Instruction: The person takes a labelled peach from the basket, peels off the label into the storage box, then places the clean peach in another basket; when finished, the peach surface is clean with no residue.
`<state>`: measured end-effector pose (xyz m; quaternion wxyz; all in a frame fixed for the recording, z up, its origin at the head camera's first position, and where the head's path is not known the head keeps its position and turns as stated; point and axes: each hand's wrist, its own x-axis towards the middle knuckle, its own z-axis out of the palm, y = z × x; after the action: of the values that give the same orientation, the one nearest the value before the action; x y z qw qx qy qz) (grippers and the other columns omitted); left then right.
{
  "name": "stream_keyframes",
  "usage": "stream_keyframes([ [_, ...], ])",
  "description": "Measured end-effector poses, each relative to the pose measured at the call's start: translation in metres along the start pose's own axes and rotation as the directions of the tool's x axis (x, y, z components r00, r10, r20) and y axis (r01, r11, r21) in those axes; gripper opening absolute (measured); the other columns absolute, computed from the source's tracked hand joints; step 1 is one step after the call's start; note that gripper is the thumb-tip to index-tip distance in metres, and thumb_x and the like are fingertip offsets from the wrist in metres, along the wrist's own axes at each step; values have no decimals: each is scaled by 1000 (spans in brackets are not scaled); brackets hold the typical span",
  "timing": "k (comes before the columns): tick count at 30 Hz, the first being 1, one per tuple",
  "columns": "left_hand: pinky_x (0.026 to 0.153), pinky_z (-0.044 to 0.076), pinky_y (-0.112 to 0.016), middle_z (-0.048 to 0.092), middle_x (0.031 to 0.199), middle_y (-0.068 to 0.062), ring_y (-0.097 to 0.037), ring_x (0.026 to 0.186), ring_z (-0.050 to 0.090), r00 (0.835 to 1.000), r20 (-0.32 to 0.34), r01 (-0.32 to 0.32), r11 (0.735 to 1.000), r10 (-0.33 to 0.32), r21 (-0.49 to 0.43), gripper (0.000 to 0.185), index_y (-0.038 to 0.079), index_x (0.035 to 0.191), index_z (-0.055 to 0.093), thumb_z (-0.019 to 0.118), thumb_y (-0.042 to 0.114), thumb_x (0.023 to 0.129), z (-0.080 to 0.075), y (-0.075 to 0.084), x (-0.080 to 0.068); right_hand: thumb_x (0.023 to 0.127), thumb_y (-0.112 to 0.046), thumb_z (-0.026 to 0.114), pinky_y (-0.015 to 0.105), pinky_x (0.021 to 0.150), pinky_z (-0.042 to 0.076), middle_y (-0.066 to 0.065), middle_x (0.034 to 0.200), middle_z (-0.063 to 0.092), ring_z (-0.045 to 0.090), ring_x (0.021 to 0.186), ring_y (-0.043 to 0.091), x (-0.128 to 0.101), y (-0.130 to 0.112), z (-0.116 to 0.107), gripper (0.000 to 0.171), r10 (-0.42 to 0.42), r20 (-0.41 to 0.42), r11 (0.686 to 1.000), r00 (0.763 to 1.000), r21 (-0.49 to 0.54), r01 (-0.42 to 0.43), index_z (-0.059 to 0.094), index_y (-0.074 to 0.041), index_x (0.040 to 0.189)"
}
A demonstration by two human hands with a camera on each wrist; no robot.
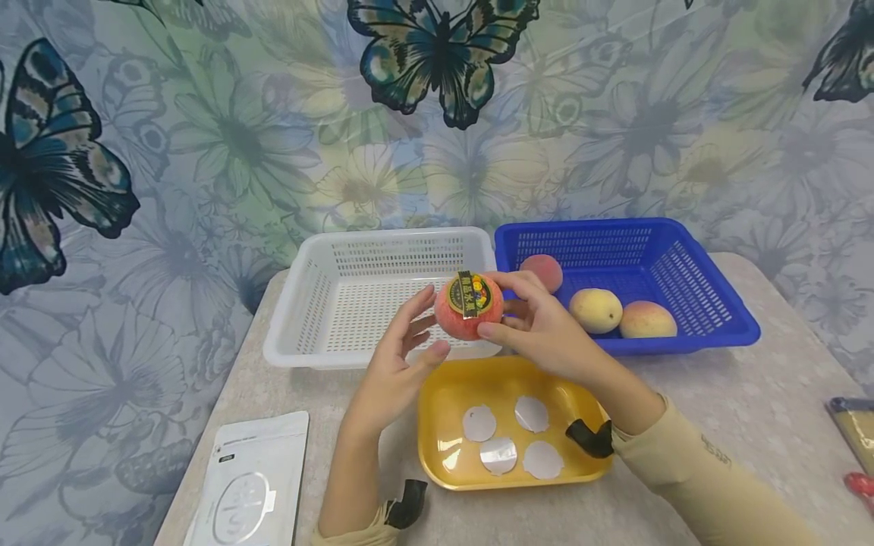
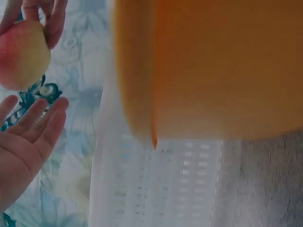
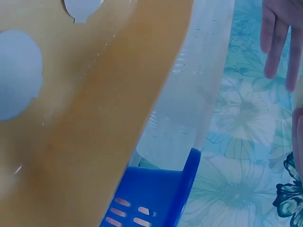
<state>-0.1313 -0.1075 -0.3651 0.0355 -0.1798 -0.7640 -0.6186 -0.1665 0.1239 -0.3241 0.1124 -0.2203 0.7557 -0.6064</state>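
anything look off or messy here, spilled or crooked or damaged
Nothing stands out. The right hand holds a stickered peach above the white basket, the left hand open beside it. Three fruits lie in the blue basket. Four round paper backings lie loose in the yellow tray. No spill or damage shows.

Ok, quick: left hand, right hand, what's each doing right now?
Left hand: open, straight fingers against the stickered peach.
Right hand: holds that peach, fingers curled round it.
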Motion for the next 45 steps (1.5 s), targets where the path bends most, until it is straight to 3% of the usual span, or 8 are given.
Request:
stream_keyframes([
  [5,110,46,-39,48,147,-4,-23,130,55,999,35,-35,993,39,-116,70,28,154,33,68,35,93,7,1,2,88,-15,75,29,90,58,4,132,44,62,118,26,-4,-5,4,60,-19,13,1000,1000,2,19,50,-21,143],
  [11,104,50,-29,45,151,-6,-23,129,56,998,32,-37,961,47,-274,65,24,152,35,66,25,95,8,4,2,89,-17,74,30,87,59,4,130,50,63,117,25,-5,-8,6,58,-24,9,1000,1000,1,24,52,-18,143],
  [15,100,53,-31,46,149,-5,-22,123,61,999,18,-27,960,33,-279,63,25,151,38,67,21,94,6,7,3,93,-21,71,33,91,57,3,133,52,59,119,22,-6,-8,3,54,-88,-23,989,996,-120,84,51,-17,143],
  [21,97,55,-31,46,147,-4,-21,118,63,1000,20,-1,967,6,-256,65,26,149,41,70,17,92,9,9,1,88,-22,76,44,97,51,-1,137,51,50,125,16,-11,-6,-1,58,-238,-77,925,968,-322,202,53,-20,141],
  [28,94,56,-31,47,147,0,-23,121,61,1000,3,10,983,-10,-185,65,25,149,41,70,14,92,14,12,-1,79,-12,83,44,110,44,5,135,52,49,129,21,-15,-6,0,58,-458,-24,775,889,-501,386,61,-14,132],
  [36,94,56,-33,49,147,6,-20,121,63,999,-14,48,994,-50,-97,67,32,148,42,73,18,90,14,12,-2,93,-33,67,24,103,43,10,115,64,58,110,23,-13,-2,0,35,-658,-15,625,753,-568,536,70,-7,117],
  [40,95,56,-33,51,146,7,-19,120,63,997,-14,69,995,-70,-69,67,35,147,42,74,22,89,14,12,-2,98,-36,59,20,99,44,10,108,69,60,103,20,-11,0,-1,38,-711,-19,584,703,-573,576,70,-4,114],
  [45,96,55,-33,50,146,8,-19,119,64,997,-10,72,996,-73,-51,67,34,147,43,74,22,89,15,13,-1,96,-19,66,17,96,46,10,104,71,63,98,21,-10,0,-3,24,-737,-2,556,676,-572,604,69,-1,112],
])
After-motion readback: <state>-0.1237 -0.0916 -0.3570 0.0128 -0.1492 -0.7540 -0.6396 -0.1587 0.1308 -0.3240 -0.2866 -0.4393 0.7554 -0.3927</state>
